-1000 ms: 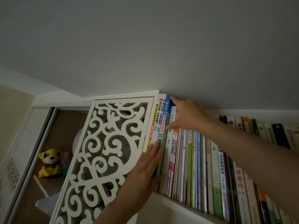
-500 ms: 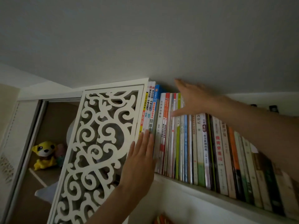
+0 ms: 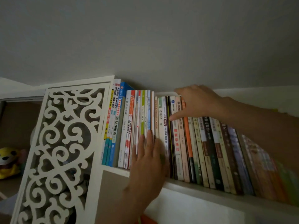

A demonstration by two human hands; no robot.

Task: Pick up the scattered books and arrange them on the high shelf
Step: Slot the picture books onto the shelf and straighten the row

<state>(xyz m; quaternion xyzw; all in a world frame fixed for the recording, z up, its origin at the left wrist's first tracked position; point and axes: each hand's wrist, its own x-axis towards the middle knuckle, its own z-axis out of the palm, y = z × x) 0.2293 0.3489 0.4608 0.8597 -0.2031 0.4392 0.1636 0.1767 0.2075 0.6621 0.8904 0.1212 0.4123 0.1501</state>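
Books (image 3: 161, 135) stand in a packed row on the high shelf (image 3: 202, 188), spines toward us, long axes roughly upright; those toward the right lean and blur, so we cannot vouch for their order. We find the left hand (image 3: 147, 160) laid flat, fingers straight, against the lower spines near the middle-left of the row, pressing rather than holding. The right hand (image 3: 197, 102) reaches over the top edges further right, fingers extended and thumb on a spine, gripping nothing. Neither hand offers a closed grip. A carved white lattice panel (image 3: 64, 143) bounds the row on the left, with a yellow plush toy (image 3: 8, 160) beyond it. In our judgement the step is squaring the spines: the row runs left to right between the hands, the left nearer the taller books by the panel, the right nearer the leaning ones. No loose book is in view.
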